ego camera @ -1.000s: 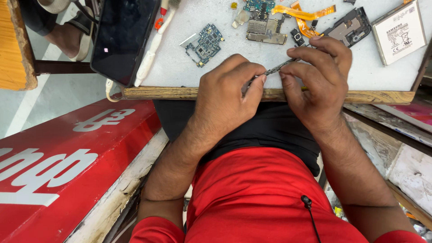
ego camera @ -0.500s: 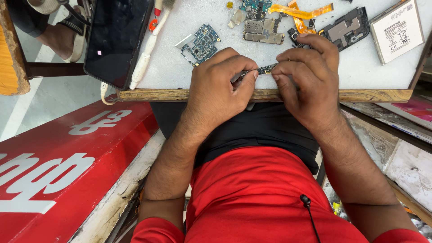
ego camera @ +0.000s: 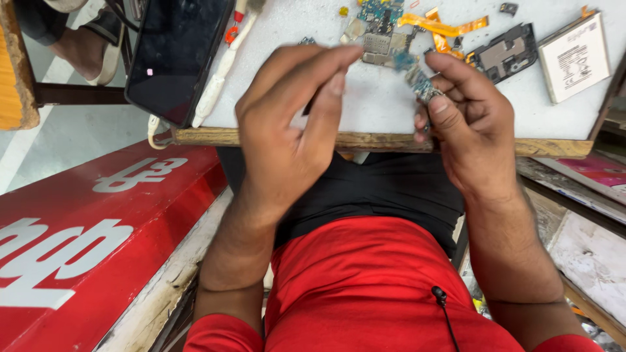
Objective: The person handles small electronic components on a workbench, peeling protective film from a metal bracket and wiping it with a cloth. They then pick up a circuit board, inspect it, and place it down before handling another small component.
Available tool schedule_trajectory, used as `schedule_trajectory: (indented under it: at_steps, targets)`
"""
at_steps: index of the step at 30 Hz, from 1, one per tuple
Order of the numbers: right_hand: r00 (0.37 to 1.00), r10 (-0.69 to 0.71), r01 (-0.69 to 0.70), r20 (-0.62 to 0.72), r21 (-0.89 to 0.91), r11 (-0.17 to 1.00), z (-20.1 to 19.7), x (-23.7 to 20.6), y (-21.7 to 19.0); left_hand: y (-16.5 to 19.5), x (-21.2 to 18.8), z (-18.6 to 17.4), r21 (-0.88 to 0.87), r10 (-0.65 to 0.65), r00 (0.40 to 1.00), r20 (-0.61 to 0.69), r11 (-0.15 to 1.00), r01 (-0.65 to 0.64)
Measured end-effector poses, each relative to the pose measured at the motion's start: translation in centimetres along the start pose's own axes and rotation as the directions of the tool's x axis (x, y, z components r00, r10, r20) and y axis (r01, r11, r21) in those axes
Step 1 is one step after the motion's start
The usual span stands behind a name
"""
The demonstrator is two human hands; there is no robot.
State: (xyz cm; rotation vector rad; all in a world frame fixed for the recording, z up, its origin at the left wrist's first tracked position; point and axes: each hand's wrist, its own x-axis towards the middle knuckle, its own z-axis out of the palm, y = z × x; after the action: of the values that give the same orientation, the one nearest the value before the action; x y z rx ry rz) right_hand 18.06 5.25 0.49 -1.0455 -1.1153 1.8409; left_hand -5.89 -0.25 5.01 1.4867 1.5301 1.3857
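Note:
My right hand (ego camera: 473, 130) pinches a small blue-green circuit board piece (ego camera: 419, 79) between thumb and fingertips, just above the white worktop (ego camera: 365, 104). My left hand (ego camera: 293, 124) hovers beside it over the table's wooden front edge (ego camera: 215, 137). Its fingers are stretched out and I see nothing in them. A larger circuit board (ego camera: 378, 29) lies on the worktop behind both hands.
A black phone (ego camera: 173, 58) and a white pen-like tool (ego camera: 222, 72) lie at the left. An orange flex cable (ego camera: 443, 26), a black frame part (ego camera: 505, 52) and a white battery (ego camera: 574, 55) lie at the right. A red signboard (ego camera: 78, 241) leans low left. Another person's sandalled foot (ego camera: 85, 45) is top left.
Both hands were pressed together on the small piece at the table edge. Now the left hand has let go and spread its fingers, and the right hand holds the piece alone, slightly raised.

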Motion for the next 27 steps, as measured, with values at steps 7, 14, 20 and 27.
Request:
schedule_trajectory:
  at_steps: [7,14,20,27]
  targets:
    - [0.980,0.105,-0.164,0.170,0.386,0.908,-1.1,0.8,0.8,0.4,-1.8,4.0,0.025,-0.028,1.000,-0.007,0.999,0.028]
    - [0.997,0.030,-0.046,0.070,0.225,0.973,0.0,0.2,2.2,-0.1,-2.4,5.8,0.084,-0.058,0.998,-0.030,0.995,0.060]
    - [0.998,-0.007,-0.004,0.064,0.169,0.986,-0.2,0.0,3.0,-0.5,-2.1,6.1,0.177,-0.006,1.000,0.005,0.984,0.005]
    - [0.997,-0.038,0.031,0.072,0.099,0.995,-0.8,-0.1,3.6,-0.7,-2.2,6.2,0.227,0.007,1.000,0.005,0.974,-0.008]
